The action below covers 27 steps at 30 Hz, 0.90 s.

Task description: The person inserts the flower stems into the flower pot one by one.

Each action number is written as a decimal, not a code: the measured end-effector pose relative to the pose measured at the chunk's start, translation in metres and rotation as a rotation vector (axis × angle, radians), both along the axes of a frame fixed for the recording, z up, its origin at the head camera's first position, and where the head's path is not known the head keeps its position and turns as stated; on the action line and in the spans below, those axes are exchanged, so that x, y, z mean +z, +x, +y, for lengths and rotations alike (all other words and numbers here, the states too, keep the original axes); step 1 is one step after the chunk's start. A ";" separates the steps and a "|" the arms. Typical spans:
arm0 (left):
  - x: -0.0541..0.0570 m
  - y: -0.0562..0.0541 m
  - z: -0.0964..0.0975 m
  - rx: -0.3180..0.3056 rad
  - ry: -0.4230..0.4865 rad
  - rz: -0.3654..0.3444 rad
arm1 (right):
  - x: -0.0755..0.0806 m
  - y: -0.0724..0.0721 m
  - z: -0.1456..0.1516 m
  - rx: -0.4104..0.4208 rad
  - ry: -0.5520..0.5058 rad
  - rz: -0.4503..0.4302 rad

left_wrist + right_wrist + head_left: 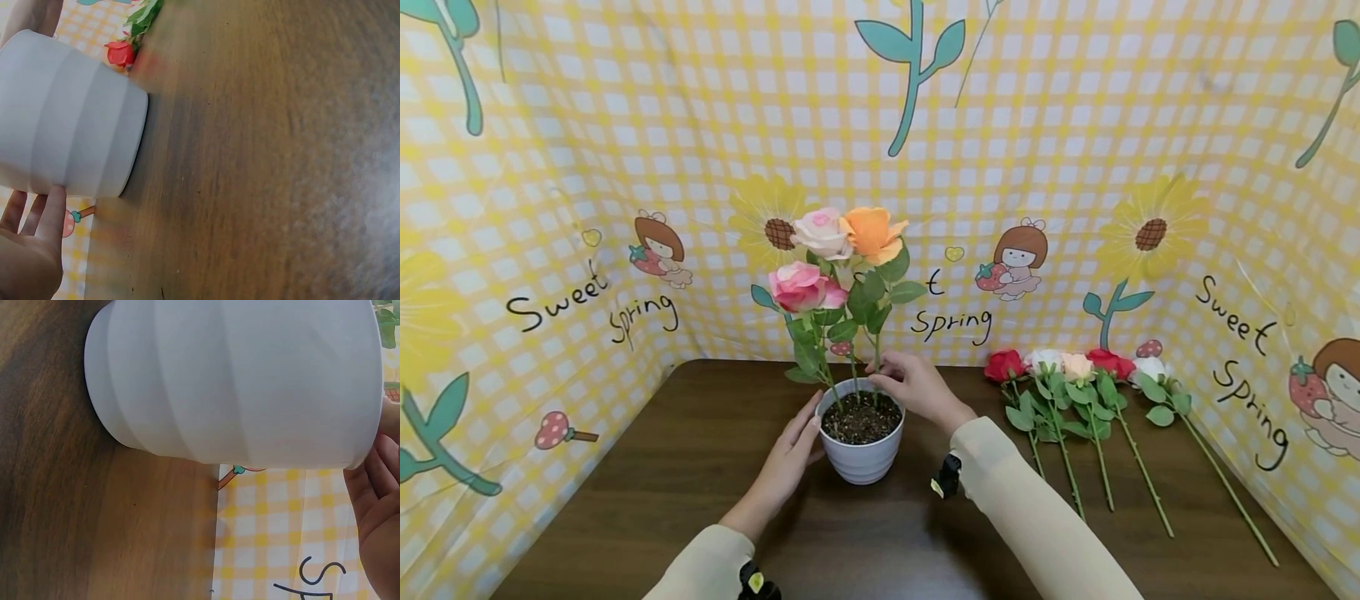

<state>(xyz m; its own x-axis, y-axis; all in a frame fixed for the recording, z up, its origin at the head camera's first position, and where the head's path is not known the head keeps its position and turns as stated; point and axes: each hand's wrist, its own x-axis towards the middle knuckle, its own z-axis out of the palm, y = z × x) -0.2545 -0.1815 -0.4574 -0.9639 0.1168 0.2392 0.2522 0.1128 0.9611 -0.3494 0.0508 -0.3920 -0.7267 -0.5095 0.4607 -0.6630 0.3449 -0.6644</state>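
A white flowerpot (862, 462) full of dark soil (859, 425) stands upright on the table. Three roses rise from it: a pink rose (803, 287), a pale pink rose (822, 233) and an orange rose (874, 235). My left hand (793, 442) lies along the pot's left side; in the left wrist view its straight fingers (53, 215) touch the ridged wall. Over the right rim, my right hand (921, 387) pinches the orange rose's stem low down, just above the soil. Its fingertips are partly hidden behind the pot in the right wrist view.
On the right of the brown table (647, 467) several cut roses lie side by side: a red rose (1004, 365), a peach rose (1077, 367), another red rose (1109, 364) and white ones (1150, 372). Yellow checked cloth (820, 125) hangs behind and at both sides.
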 end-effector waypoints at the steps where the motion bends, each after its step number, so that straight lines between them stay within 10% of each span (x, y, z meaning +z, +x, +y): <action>1: 0.000 0.000 0.000 0.000 -0.001 0.000 | 0.000 0.000 0.000 0.002 0.003 -0.008; 27: 0.002 0.000 0.001 0.005 -0.003 -0.011 | -0.006 0.001 0.002 -0.043 -0.007 -0.001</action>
